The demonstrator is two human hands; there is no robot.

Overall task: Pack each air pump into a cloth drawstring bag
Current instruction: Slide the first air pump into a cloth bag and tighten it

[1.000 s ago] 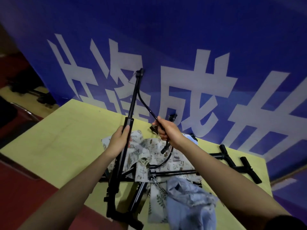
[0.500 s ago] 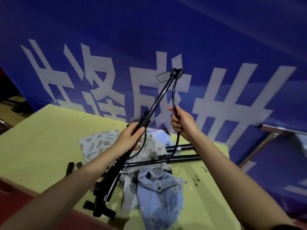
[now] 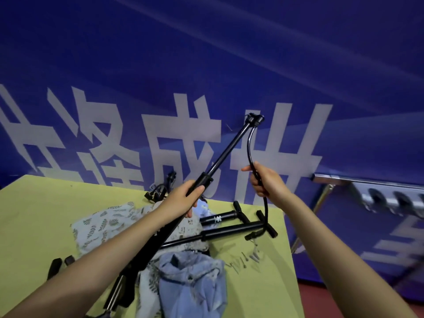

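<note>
Pump (image 3: 226, 152) held tilted above table (image 3: 34, 214). L hand (image 3: 183, 199) fingers wrapped round barrel; R hand (image 3: 267, 181) fingers curled round hose (image 3: 250, 145).

We count two hands, the left hand (image 3: 183, 200) and the right hand (image 3: 267, 182), both gripping one raised pump (image 3: 226, 154). Two more lie on the table at three o'clock: a short pump (image 3: 218, 218) and a long pump (image 3: 229, 231). One blue bag (image 3: 190, 278) sits at six o'clock. The leaf-print bags (image 3: 96, 226) overlap, so we cannot number them
</note>
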